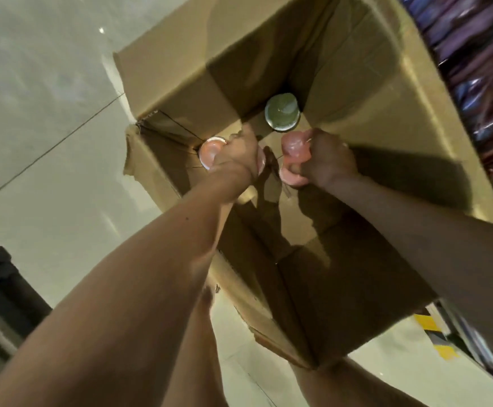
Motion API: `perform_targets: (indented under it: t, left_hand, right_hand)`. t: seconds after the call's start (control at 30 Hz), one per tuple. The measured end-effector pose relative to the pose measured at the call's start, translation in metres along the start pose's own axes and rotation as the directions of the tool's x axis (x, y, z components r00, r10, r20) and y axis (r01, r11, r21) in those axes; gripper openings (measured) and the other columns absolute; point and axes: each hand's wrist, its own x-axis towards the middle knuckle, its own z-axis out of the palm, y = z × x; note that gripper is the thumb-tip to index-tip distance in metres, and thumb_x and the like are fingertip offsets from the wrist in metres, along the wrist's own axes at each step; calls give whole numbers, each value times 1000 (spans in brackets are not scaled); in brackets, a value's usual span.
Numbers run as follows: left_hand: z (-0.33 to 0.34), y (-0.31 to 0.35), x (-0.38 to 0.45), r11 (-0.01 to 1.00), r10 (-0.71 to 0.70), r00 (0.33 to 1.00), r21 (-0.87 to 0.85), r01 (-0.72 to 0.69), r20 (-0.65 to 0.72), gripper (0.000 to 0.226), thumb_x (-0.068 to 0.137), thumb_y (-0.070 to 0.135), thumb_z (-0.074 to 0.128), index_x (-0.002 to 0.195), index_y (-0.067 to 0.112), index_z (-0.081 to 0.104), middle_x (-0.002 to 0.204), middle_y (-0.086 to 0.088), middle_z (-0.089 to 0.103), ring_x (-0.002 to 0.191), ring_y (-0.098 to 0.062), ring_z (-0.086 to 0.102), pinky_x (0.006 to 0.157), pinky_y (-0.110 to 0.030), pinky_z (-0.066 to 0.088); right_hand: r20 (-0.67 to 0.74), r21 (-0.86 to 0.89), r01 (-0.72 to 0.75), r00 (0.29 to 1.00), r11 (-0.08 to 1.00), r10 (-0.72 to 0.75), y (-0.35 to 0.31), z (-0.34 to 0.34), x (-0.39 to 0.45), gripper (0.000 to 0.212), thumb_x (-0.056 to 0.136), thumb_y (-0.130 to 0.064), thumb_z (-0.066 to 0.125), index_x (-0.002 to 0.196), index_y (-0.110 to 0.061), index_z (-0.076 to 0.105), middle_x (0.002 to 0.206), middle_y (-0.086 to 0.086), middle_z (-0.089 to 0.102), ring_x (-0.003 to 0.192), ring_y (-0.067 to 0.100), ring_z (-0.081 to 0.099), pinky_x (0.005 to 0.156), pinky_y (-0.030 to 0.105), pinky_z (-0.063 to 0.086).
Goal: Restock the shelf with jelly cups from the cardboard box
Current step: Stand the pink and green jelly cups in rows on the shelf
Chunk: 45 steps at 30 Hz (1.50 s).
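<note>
The cardboard box (357, 83) stands open on the tiled floor (48, 142), its four walls enclosing both hands; flaps splay outward. Shelf stock (480, 83) runs along the right edge. Both arms reach straight down into the box. The left hand (236, 155) is closed over pink jelly cups (210, 154). The right hand (327, 160) is fisted around pink cups (293, 148). A green-lidded cup (282, 111) sits on the box bottom, just beyond both hands.

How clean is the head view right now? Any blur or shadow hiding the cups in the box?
Head view: motion blur smears the shelf packets at the right edge; the box interior is half in shadow; both arms cast shadows on its floor; the green cup shows glare; pink cups in the left hand and right hand look soft.
</note>
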Motion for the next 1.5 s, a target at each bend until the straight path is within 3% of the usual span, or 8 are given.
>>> perform_targets:
  t: [0.2, 0.4, 0.53, 0.77, 0.83, 0.93, 1.17, 1.5]
  left_hand:
    - [-64, 5, -61, 996, 73, 997, 58, -71, -38, 64, 85, 7, 64, 137, 14, 26, 120, -20, 54, 107, -42, 59, 87, -49, 51]
    - [-142, 7, -132, 977, 211, 972, 49, -207, -102, 41, 85, 9, 64, 111, 14, 33, 97, -12, 52, 94, -38, 59, 73, -44, 46]
    - [-204, 11, -182, 959, 271, 958, -55, -277, -99, 42, 84, 7, 63, 120, 4, 40, 111, -21, 55, 102, -38, 54, 80, -41, 43]
    - [-312, 26, -275, 966, 258, 937, 38, -257, -236, 31, 83, 19, 65, 107, 18, 45, 99, -8, 56, 92, -32, 59, 71, -37, 46]
    - [-344, 31, -304, 966, 257, 935, 78, -245, -242, 29, 82, 22, 67, 102, 21, 45, 99, -5, 58, 91, -30, 60, 76, -38, 51]
    - [-405, 47, -350, 962, 268, 928, 114, -247, -258, 42, 83, 22, 71, 121, 18, 52, 117, -9, 60, 102, -31, 59, 87, -37, 51]
    - [-547, 83, -471, 918, 389, 836, 232, -320, -386, 47, 83, 26, 70, 128, 17, 61, 121, -8, 63, 110, -29, 58, 86, -34, 48]
    - [-724, 113, -644, 894, 439, 787, 299, -334, -434, 54, 78, 30, 80, 123, 24, 50, 108, -1, 60, 80, -20, 65, 69, -37, 54]
  right_hand:
    - [-75, 87, 156, 986, 984, -150, -30, -67, -55, 60, 75, -33, 84, 124, -13, 58, 119, 8, 64, 110, 26, 61, 87, 31, 46]
    - [-89, 101, 179, 981, 979, -170, -67, -143, -116, 52, 70, -30, 82, 116, -18, 61, 111, 7, 66, 105, 29, 62, 90, 46, 52]
    - [-96, 81, 255, 964, 964, -247, -94, -206, -157, 54, 73, -26, 81, 121, -18, 60, 114, 4, 66, 105, 23, 62, 89, 42, 52]
    - [-215, 117, 382, 911, 917, -353, -150, -310, -243, 70, 67, -32, 85, 128, -22, 54, 119, 2, 66, 106, 24, 63, 83, 46, 54]
    - [-249, 125, 445, 879, 887, -406, -164, -343, -269, 76, 66, -33, 85, 133, -27, 49, 121, 1, 65, 106, 22, 63, 85, 45, 54]
    - [-310, 110, 535, 819, 838, -483, -189, -406, -309, 78, 69, -35, 83, 138, -31, 47, 117, 0, 66, 101, 20, 63, 86, 40, 53]
    - [-405, 19, 693, 665, 721, -628, -246, -542, -397, 74, 67, -33, 83, 136, -28, 55, 117, -6, 68, 102, 10, 65, 90, 34, 52]
    - [-530, -166, 750, 480, 640, -699, -313, -703, -542, 76, 67, -35, 87, 135, -25, 57, 113, -9, 63, 99, 14, 64, 89, 40, 54]
